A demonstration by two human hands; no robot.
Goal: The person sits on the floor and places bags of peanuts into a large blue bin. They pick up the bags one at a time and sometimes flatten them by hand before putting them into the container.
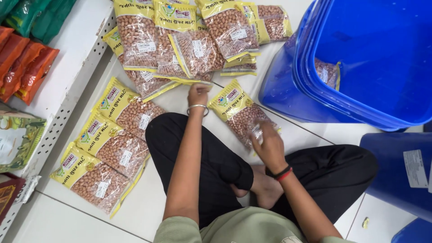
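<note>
I sit cross-legged on a white tiled floor among clear peanut packets with yellow tops. My left hand point(198, 94), a silver bangle on its wrist, reaches forward and touches the near edge of a heap of packets point(189, 40). My right hand point(268, 143), with black and red bands at the wrist, rests on the lower end of a single packet point(237, 109) lying in front of my knee. Whether its fingers grip that packet is unclear through blur. Three packets point(110, 146) lie in a row at my left.
A big blue plastic tub point(315, 96) stands at the right with one packet point(327, 73) inside. More blue bins point(400, 175) sit at the lower right. A white shelf unit point(67, 67) with orange and green pouches runs along the left.
</note>
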